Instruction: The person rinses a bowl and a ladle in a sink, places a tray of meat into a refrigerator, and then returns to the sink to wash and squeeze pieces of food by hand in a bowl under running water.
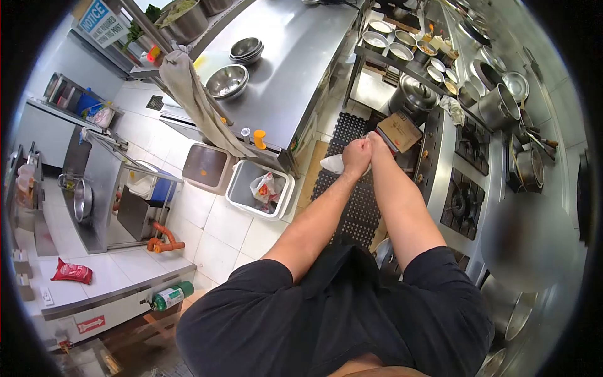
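Observation:
Both my arms reach forward over the black perforated floor mat (344,195), and the hands meet at its far part. My left hand (357,157) is closed in a fist. A crumpled white cloth-like piece (332,164) shows at its left edge and seems to hang from it. My right hand (378,144) is closed too, pressed against the left one; whatever its fingers hold is hidden. Just beyond the right hand, a brown cardboard box (399,131) appears close to the fingers.
A steel worktable (282,56) carries stacked metal bowls (227,81). Below its near end stand a grey bin with a bag inside (259,191) and a lidded bin (208,166). A gas stove (461,201) lines the right side, with a lidded pot (412,97) and filled containers beyond.

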Motion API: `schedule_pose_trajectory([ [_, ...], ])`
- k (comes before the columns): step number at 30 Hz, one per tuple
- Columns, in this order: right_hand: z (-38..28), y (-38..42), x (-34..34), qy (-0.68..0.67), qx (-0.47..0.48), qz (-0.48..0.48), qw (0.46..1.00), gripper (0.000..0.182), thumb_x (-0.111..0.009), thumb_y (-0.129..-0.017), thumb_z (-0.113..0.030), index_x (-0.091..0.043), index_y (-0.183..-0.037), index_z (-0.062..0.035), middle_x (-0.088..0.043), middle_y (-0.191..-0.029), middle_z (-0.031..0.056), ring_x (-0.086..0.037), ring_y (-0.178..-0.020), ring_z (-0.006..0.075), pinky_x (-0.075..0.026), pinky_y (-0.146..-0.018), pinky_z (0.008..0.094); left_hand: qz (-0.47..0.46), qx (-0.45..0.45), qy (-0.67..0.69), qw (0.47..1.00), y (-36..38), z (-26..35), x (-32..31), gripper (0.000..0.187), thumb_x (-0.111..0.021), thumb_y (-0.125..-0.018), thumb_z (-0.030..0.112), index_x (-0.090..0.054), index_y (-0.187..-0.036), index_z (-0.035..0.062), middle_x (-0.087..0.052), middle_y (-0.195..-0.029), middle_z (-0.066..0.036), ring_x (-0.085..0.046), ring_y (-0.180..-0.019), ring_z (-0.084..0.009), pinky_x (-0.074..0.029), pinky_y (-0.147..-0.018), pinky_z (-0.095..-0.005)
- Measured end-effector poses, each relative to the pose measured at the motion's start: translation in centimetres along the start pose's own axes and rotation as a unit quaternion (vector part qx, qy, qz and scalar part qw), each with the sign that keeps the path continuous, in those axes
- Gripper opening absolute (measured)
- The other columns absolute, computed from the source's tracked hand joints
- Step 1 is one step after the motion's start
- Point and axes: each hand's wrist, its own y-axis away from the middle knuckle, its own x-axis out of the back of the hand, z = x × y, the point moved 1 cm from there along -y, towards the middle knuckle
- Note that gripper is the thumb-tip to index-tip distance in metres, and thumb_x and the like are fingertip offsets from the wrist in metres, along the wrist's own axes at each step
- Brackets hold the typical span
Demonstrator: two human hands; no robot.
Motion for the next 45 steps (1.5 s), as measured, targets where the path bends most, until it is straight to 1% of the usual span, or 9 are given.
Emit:
schedule_pose_trajectory([
  [7, -6.3, 4.5, -3.5, 0.224, 0.13, 0.105, 0.96, 0.021, -0.059, -0.088, -0.02, -0.069, -0.082, -0.0029, -0.064, -0.079, 0.0126, -0.057, -0.067, 0.0274, -0.046, -0.064, 0.0443, 0.015, 0.002, 0.186, 0.983, 0.1, -0.2, 1.5, 0.041, -0.053, -0.105, 0.029, -0.063, -0.082, -0.0032, -0.055, -0.067, 0.001, -0.047, -0.069, -0.008, -0.042, -0.06, -0.0327],
  [12, -10.0, 16.1, -6.1, 0.277, 0.186, 0.044, 0.942, 0.046, -0.059, -0.096, -0.045, -0.074, -0.095, -0.0015, -0.069, -0.089, 0.0094, -0.062, -0.083, 0.0247, -0.047, -0.075, 0.0372, -0.01, 0.047, 0.313, 0.949, -1.4, 0.2, 4.0, 0.035, -0.047, -0.108, 0.031, -0.056, -0.083, 0.0083, -0.048, -0.072, 0.004, -0.043, -0.069, -0.0089, -0.04, -0.065, -0.0282],
  [17, -9.6, 21.1, -3.3, -0.039, 0.114, -0.19, 0.974, 0.041, -0.06, -0.099, -0.041, -0.069, -0.116, -0.0047, -0.071, -0.105, 0.0073, -0.068, -0.087, 0.0225, -0.055, -0.078, 0.036, 0.003, 0.034, 0.308, 0.951, -2.9, 2.0, 6.0, 0.035, -0.045, -0.109, 0.032, -0.055, -0.083, 0.0101, -0.05, -0.078, 0.003, -0.043, -0.075, -0.0088, -0.038, -0.071, -0.0269],
  [21, -8.2, 25.5, -3.1, -0.032, 0.211, -0.112, 0.971, 0.026, -0.063, -0.096, -0.024, -0.068, -0.113, -0.0048, -0.071, -0.1, 0.0104, -0.069, -0.083, 0.0218, -0.055, -0.067, 0.0344, 0.01, 0.003, 0.32, 0.947, -5.0, 2.6, 6.9, 0.033, -0.047, -0.107, 0.031, -0.056, -0.084, 0.009, -0.051, -0.079, 0.001, -0.046, -0.078, -0.0108, -0.04, -0.075, -0.0278],
  [25, -6.8, 20.8, -1.5, 0.225, 0.227, 0.083, 0.944, 0.019, -0.067, -0.086, -0.021, -0.069, -0.098, -0.0063, -0.071, -0.093, 0.0069, -0.067, -0.077, 0.0241, -0.053, -0.07, 0.0361, 0.014, 0.011, 0.333, 0.943, -6.6, 2.6, 8.8, 0.032, -0.047, -0.107, 0.029, -0.057, -0.085, 0.0082, -0.054, -0.082, 0.0, -0.047, -0.08, -0.0129, -0.041, -0.079, -0.0298],
  [29, -0.9, 15.6, 1.9, 0.563, 0.316, 0.113, 0.756, 0.028, -0.063, -0.081, -0.01, -0.073, -0.106, -0.0038, -0.073, -0.104, 0.0203, -0.069, -0.096, 0.0332, -0.054, -0.082, 0.0454, 0.021, 0.01, 0.317, 0.948, -8.8, 2.7, 10.3, 0.036, -0.045, -0.108, 0.03, -0.055, -0.082, 0.0083, -0.051, -0.079, 0.0, -0.046, -0.077, -0.0123, -0.04, -0.074, -0.0297],
  [39, -3.1, 19.8, -1.8, 0.596, 0.132, 0.129, 0.782, 0.066, -0.056, -0.079, -0.001, -0.054, -0.143, -0.0152, -0.057, -0.137, 0.0278, -0.058, -0.125, 0.0381, -0.047, -0.103, 0.0419, -0.006, 0.036, 0.34, 0.94, -13.1, 5.1, 8.8, 0.038, -0.046, -0.108, 0.036, -0.053, -0.078, 0.0135, -0.035, -0.068, 0.008, -0.029, -0.06, -0.006, -0.024, -0.054, -0.0265],
  [42, -0.9, 17.6, -0.9, 0.662, 0.346, 0.086, 0.659, 0.061, -0.058, -0.078, -0.002, -0.059, -0.138, -0.0139, -0.043, -0.15, 0.0295, -0.045, -0.138, 0.0415, -0.04, -0.113, 0.0432, -0.011, 0.035, 0.343, 0.939, -15.1, 6.3, 7.6, 0.037, -0.047, -0.108, 0.035, -0.054, -0.079, 0.0135, -0.037, -0.07, 0.007, -0.031, -0.064, -0.0067, -0.026, -0.057, -0.0266],
  [45, -0.6, 13.7, -0.1, 0.612, 0.283, 0.018, 0.738, 0.056, -0.058, -0.078, -0.006, -0.064, -0.133, -0.0168, -0.034, -0.158, 0.0233, -0.039, -0.142, 0.0407, -0.036, -0.116, 0.0443, -0.035, 0.052, 0.367, 0.928, -17.0, 6.7, 6.1, 0.037, -0.046, -0.109, 0.033, -0.053, -0.079, 0.0128, -0.036, -0.068, 0.008, -0.031, -0.061, -0.0054, -0.026, -0.055, -0.0262],
])
